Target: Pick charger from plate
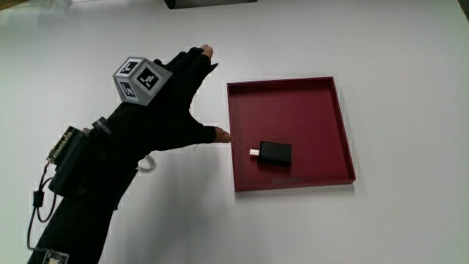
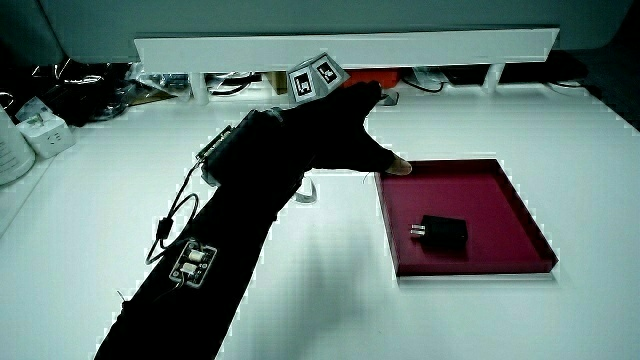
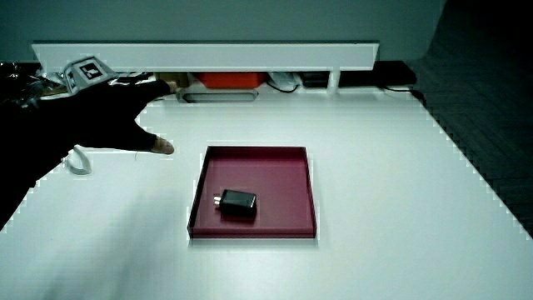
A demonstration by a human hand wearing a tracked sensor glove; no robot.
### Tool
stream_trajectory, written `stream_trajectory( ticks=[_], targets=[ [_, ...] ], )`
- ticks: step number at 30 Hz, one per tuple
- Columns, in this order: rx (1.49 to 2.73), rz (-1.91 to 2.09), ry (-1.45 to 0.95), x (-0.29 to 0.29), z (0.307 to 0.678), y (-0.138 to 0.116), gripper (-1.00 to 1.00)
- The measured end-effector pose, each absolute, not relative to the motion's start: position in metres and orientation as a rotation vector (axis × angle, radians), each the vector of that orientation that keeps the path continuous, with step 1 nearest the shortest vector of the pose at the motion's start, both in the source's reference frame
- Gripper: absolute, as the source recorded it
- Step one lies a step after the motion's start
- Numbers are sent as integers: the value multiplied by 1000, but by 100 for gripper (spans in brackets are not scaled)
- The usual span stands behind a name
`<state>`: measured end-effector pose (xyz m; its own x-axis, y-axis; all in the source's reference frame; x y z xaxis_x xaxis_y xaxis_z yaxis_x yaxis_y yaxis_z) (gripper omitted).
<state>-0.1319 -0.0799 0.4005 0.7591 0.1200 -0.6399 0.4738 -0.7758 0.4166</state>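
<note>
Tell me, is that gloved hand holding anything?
Nothing. The hand is open beside the red tray; the black charger lies untouched inside it.

Main view bright and washed; side views dimmer, soft shadows.

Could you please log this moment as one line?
hand: open, beside tray | charger: in tray, untouched | pick: not started
</note>
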Motion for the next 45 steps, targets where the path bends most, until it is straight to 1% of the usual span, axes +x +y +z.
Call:
stream_trajectory(
  ticks=[4,5,6,7,10,15,16,18,19,20,21,22,23,24,30,33,36,43,45],
  targets=[
    [2369,-907,444,-130,404,-77,0],
    [2343,-907,409,-128,404,-76,0],
    [2354,-922,458,-127,411,-77,0],
    [2343,-891,427,-124,409,-75,0],
    [2372,-858,461,-121,415,-73,0],
    [2337,-876,450,-114,433,-69,0],
    [2340,-871,478,-112,439,-69,0],
    [2327,-844,453,-107,439,-65,0],
    [2357,-839,493,-106,446,-65,0],
    [2341,-849,496,-103,451,-63,0],
    [2361,-830,516,-100,455,-61,0],
    [2350,-831,529,-97,452,-59,0],
    [2321,-852,499,-95,462,-58,0],
    [2310,-839,483,-93,464,-56,0],
    [2287,-822,510,-79,481,-50,0],
    [2250,-832,501,-72,489,-47,0],
    [2262,-799,525,-64,498,-44,0],
    [2230,-769,510,-49,509,-38,0],
    [2240,-743,533,-45,511,-36,0]
  ],
)
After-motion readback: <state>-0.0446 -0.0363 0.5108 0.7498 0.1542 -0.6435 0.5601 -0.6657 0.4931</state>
